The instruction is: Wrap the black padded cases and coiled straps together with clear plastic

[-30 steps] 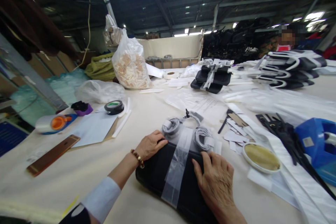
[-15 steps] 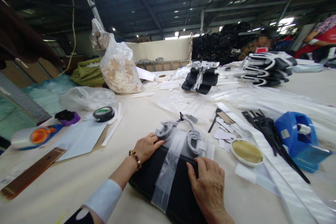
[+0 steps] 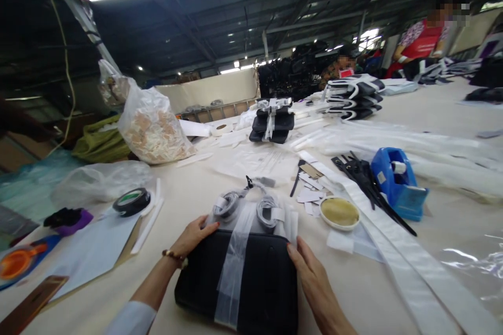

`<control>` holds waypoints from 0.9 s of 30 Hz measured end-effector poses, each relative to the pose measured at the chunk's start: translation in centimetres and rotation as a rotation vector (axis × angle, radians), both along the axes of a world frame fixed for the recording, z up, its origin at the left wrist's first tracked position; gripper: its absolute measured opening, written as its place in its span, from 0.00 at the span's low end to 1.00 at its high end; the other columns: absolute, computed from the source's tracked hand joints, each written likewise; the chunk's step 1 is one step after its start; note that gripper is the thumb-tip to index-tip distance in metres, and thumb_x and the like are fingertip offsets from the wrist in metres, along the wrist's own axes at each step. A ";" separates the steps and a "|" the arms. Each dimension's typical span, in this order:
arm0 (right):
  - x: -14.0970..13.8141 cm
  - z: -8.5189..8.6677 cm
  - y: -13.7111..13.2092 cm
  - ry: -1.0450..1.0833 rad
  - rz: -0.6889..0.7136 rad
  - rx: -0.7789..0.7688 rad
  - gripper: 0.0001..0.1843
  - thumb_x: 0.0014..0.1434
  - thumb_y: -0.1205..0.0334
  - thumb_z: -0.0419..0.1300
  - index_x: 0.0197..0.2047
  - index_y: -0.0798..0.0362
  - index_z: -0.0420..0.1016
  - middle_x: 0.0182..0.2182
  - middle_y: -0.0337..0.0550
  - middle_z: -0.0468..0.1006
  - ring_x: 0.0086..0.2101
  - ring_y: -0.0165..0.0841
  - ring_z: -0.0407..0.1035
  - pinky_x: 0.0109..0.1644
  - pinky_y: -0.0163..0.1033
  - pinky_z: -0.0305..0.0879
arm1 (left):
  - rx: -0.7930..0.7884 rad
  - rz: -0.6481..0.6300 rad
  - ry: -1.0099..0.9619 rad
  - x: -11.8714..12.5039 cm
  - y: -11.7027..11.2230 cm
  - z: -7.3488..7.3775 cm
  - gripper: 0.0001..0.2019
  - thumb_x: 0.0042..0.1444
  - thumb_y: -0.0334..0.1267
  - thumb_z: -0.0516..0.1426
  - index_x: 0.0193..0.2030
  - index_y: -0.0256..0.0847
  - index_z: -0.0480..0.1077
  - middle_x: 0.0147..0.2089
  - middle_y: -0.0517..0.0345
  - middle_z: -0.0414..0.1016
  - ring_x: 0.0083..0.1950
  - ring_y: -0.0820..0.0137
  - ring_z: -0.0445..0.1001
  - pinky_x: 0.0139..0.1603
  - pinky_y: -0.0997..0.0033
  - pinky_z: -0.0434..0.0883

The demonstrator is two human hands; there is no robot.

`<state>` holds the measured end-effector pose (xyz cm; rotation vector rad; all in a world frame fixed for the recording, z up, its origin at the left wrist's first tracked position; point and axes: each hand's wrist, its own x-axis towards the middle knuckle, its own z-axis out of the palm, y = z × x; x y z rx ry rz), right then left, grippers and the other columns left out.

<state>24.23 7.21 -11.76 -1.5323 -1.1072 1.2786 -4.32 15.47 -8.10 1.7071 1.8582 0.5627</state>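
A black leather bag (image 3: 259, 282) lies flat on the cream table in front of me, with a strip of clear film (image 3: 231, 272) running over its middle. Two grey wrapped coils (image 3: 245, 207) sit at its far edge. My left hand (image 3: 190, 238) rests on the bag's far left corner, fingers curled over the edge. My right hand (image 3: 312, 277) lies along the bag's right side, fingers stretched out and pressed against it.
A round dish of yellow paste (image 3: 340, 213), paper tags (image 3: 310, 194), black straps (image 3: 365, 183) and a blue tape dispenser (image 3: 398, 183) lie to the right. Left: a black tape roll (image 3: 131, 201) and white sheets (image 3: 94, 251). Wrapped bags (image 3: 272, 120) and other people stand farther back.
My view has swung right and tilted up. My right hand has slid from the top of the bag to its right edge. The bag now lies squarer to me.
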 end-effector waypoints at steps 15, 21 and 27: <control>0.0 -0.9 1.4 0.088 -0.001 0.112 0.46 0.52 0.37 0.48 0.62 0.66 0.54 0.61 0.55 0.55 0.61 0.42 0.48 0.64 0.51 0.42 | -0.236 -0.016 -0.552 0.3 -2.6 1.8 0.36 0.42 0.54 0.62 0.55 0.36 0.63 0.51 0.51 0.73 0.54 0.59 0.69 0.55 0.64 0.66; 0.1 -2.1 2.2 0.181 0.012 0.159 0.47 0.52 0.41 0.56 0.65 0.62 0.47 0.64 0.52 0.48 0.63 0.40 0.42 0.65 0.49 0.38 | -0.325 -0.015 -0.848 0.9 -1.4 1.3 0.37 0.35 0.48 0.66 0.54 0.38 0.64 0.48 0.50 0.74 0.51 0.55 0.71 0.55 0.60 0.66; 1.0 -1.3 1.9 0.292 0.083 0.146 0.44 0.54 0.44 0.54 0.65 0.58 0.45 0.65 0.44 0.45 0.63 0.36 0.40 0.65 0.45 0.33 | -0.348 -0.022 -0.925 1.8 -3.6 0.9 0.32 0.40 0.48 0.65 0.53 0.41 0.66 0.49 0.51 0.74 0.54 0.52 0.68 0.56 0.54 0.65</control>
